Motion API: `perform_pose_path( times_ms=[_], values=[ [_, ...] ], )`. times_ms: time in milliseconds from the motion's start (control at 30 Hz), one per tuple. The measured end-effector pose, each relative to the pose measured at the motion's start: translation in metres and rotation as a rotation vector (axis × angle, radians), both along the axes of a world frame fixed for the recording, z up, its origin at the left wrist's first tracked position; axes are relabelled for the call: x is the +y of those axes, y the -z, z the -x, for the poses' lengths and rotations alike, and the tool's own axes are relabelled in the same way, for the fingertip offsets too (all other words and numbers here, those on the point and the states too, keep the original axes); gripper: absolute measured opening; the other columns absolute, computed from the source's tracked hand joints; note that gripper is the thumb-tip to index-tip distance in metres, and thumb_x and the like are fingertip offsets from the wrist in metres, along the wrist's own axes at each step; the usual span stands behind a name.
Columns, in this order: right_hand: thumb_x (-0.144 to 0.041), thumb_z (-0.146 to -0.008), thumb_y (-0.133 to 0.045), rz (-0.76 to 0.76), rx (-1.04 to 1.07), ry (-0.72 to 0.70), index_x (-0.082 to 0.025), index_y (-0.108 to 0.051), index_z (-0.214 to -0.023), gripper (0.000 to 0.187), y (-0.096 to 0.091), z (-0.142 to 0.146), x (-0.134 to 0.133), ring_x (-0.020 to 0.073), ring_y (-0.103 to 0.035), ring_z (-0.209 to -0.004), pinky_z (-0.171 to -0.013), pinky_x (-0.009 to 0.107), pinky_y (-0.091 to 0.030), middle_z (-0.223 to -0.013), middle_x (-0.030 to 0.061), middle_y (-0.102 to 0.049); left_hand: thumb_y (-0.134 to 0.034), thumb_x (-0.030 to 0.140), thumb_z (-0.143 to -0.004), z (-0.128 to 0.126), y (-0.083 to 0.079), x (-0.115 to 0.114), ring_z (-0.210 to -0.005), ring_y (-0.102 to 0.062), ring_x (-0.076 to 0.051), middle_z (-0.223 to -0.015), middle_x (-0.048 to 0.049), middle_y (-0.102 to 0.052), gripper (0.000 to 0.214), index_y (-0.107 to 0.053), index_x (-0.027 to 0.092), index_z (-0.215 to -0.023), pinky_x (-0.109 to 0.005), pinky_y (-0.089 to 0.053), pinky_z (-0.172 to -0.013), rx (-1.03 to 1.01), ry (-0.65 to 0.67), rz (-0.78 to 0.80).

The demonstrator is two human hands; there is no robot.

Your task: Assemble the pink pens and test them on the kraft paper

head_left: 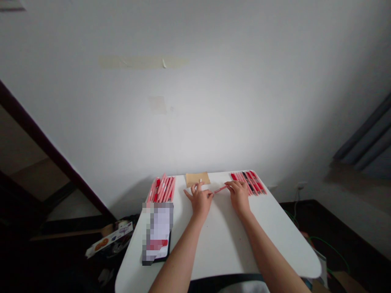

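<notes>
Both my hands rest on a white table and hold one pink pen between them. My left hand pinches the pen's left end, its other fingers spread. My right hand is closed on the pen's right end. A row of pink and red pens lies at the far left. Another row of pink, red and black pens lies at the far right, just beyond my right hand. A small brown piece of card lies at the far edge, ahead of my left hand.
A blurred-out flat item on a dark board lies at the table's left edge. A white wall stands right behind the table. A printed box and clutter lie on the dark floor at left. Cables run on the floor at right.
</notes>
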State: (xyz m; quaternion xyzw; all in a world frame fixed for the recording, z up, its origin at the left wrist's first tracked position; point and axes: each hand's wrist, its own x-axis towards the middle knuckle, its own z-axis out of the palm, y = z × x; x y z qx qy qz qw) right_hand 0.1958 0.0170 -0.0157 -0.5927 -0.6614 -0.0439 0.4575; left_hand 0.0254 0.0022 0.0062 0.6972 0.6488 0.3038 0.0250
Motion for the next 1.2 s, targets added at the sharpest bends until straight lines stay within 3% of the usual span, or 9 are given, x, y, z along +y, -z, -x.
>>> perform_pose_path(
  times_ms=[300,1200],
  values=[
    [-0.024,-0.090,-0.049,0.072,-0.042,0.168,-0.022,-0.071,-0.096,0.023,0.002,-0.001,-0.001,0.0257,-0.044,-0.099,-0.085,0.038,-0.030,-0.101,0.0077,-0.068,-0.071,0.031,-0.073,-0.002,0.001,0.001,-0.126,-0.039,-0.027,-0.128,-0.0009,-0.056,0.003,-0.071,0.029,-0.075,-0.072,-0.009,-0.109,0.015,-0.026,-0.065],
    [-0.027,-0.092,-0.046,0.223,-0.118,0.183,-0.028,-0.071,-0.104,0.027,-0.008,0.004,-0.008,0.0265,-0.043,-0.104,-0.090,0.040,-0.027,-0.107,0.0068,-0.067,-0.070,0.030,-0.073,-0.003,0.004,0.002,-0.126,-0.039,-0.028,-0.131,-0.0027,-0.053,0.005,-0.068,0.025,-0.073,-0.072,-0.007,-0.109,0.059,-0.029,-0.095]
  ],
)
